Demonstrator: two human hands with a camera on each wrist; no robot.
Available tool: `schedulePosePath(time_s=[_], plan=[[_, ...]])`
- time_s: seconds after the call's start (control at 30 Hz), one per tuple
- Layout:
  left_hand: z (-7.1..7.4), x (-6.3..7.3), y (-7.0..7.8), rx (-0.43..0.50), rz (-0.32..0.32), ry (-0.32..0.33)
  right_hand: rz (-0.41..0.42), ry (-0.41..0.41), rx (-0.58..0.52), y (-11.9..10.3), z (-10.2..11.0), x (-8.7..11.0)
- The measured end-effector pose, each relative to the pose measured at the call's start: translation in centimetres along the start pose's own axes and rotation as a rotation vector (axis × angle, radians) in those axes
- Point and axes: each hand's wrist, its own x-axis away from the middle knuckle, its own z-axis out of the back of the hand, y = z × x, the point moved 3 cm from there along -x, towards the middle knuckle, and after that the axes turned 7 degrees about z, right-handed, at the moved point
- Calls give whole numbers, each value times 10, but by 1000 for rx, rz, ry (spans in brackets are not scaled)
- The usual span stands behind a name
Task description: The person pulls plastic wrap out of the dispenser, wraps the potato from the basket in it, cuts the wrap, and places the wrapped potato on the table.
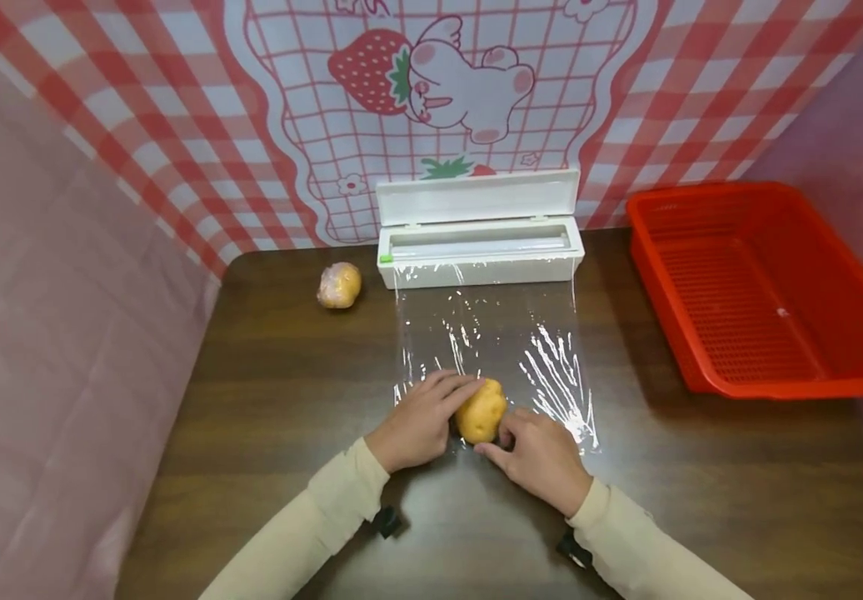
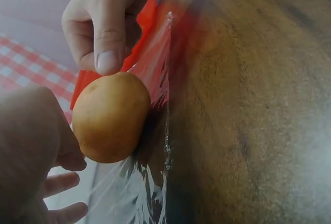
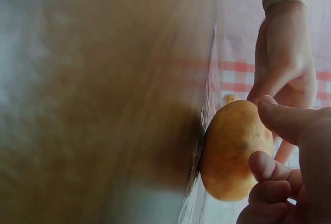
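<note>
A bare yellow potato (image 1: 481, 412) rests near the front edge of a clear sheet of plastic wrap (image 1: 487, 333) on the table. My left hand (image 1: 420, 421) holds it from the left, with the index finger reaching over its far end. On the right side, my right hand (image 1: 540, 454) grips it with the thumb and curled fingers. In the left wrist view the potato (image 2: 111, 118) lies between both hands, the right thumb on it. The right wrist view shows the right thumb and index fingertip against the potato (image 3: 235, 151); its far side is partly hidden.
A white wrap dispenser (image 1: 480, 271) stands with its lid raised at the table's back, the sheet drawn out from it. A film-wrapped potato (image 1: 339, 285) sits to its left. At the right is a red plastic basket (image 1: 690, 350). A checked cloth (image 1: 177, 125) hangs behind.
</note>
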Motion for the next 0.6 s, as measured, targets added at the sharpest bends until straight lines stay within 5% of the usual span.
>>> schedulePosePath(time_s=[0.37,0.6], plan=[[-1,11,-2,-2,1,63,-73,-48,-40,8,3,1],[3,24,-2,0,15,130,-69,-5,-16,12,6,3]])
